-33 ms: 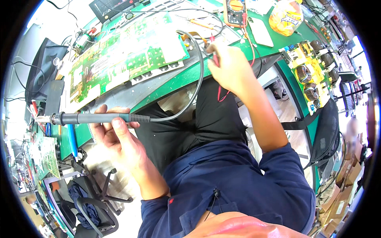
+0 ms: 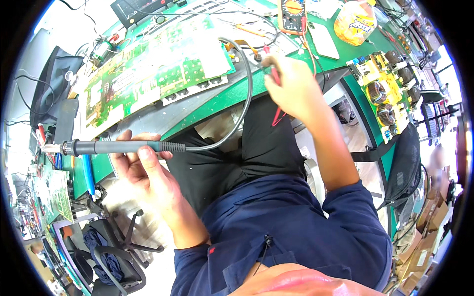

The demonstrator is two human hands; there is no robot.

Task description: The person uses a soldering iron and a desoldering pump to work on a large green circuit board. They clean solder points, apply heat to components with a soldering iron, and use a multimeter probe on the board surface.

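Observation:
My left hand (image 2: 155, 180) is closed around the dark grey handle of a soldering iron (image 2: 123, 147), held level in front of the bench with its tip pointing left. From its right end a thick grey cable (image 2: 248, 93) arches up over the bench edge. My right hand (image 2: 294, 86) grips a red test probe (image 2: 275, 76) near the right end of a large green circuit board (image 2: 163, 69). The red lead hangs below that hand, and an orange multimeter (image 2: 293, 19) lies farther back. Whether a second probe is in my right fingers is hard to see.
A yellow board with coils (image 2: 382, 93) lies on the right part of the green bench, below an orange-and-white bag (image 2: 355, 22). A screwdriver with an orange handle (image 2: 251, 30) rests behind the green board. An office chair (image 2: 111, 251) stands at lower left.
My right hand has shifted slightly to the right with the red probe. My left hand and the soldering iron stay nearly where they were.

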